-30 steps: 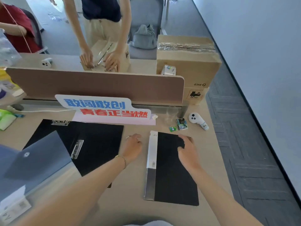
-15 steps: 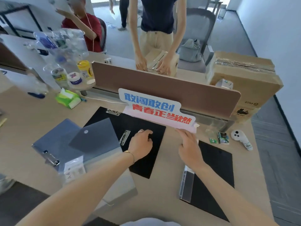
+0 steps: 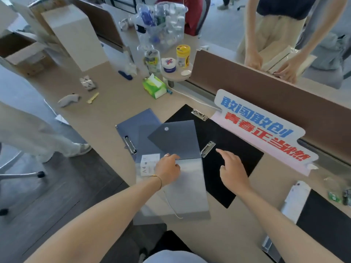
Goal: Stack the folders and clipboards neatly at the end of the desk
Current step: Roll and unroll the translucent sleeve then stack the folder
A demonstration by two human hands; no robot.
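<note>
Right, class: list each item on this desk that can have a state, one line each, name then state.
grey envelope folder: flap open, lying over the other boards
blue clipboard: flat, clip shut, partly covered
black clipboard: flat, clips shut, no paper
tissue pack: open, a tissue sticking out
left hand: open, fingers on the grey folder
right hand: open, over the black clipboard, holding nothing

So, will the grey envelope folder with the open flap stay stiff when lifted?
Probably not: the grey envelope folder looks like thin plastic, so it may bend. Its flap is unfastened and could swing. The surface seems glossy, perhaps slippery under the left hand.
</note>
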